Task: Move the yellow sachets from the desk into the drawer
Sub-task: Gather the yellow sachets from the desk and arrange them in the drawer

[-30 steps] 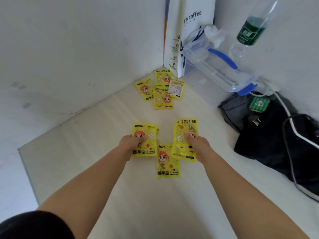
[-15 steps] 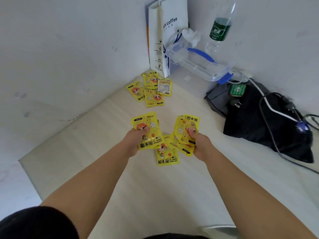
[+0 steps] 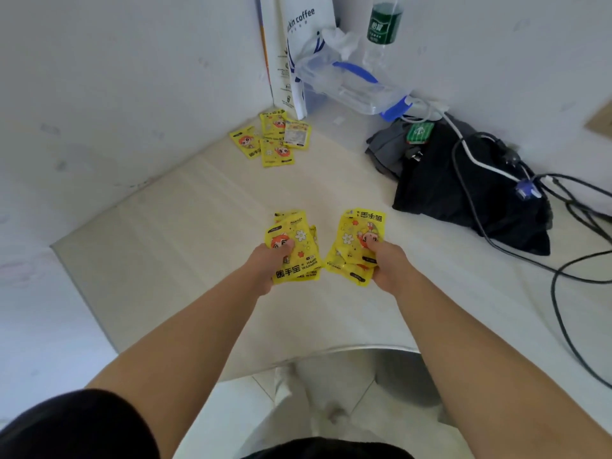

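Observation:
My left hand (image 3: 270,265) grips a small stack of yellow sachets (image 3: 298,251), thumb on the cartoon face of the top one. My right hand (image 3: 387,265) grips another bunch of yellow sachets (image 3: 356,236), fanned and tilted. Both bunches are held above the pale desk (image 3: 185,226), side by side and a little apart. Several more yellow sachets (image 3: 270,140) lie flat in the far corner by the wall. No drawer shows in the view.
A white paper coffee bag (image 3: 291,44), a clear plastic box with blue clips (image 3: 351,84) and a green-labelled bottle (image 3: 384,24) stand in the far corner. Dark clothing (image 3: 463,193) and cables (image 3: 563,260) cover the right side. The desk's front edge (image 3: 331,354) is below my wrists.
The single sachet that lay on the desk between my hands is gone from there. Both hands have drawn back towards me with their bunches, and the view has tilted down to show the desk's front edge.

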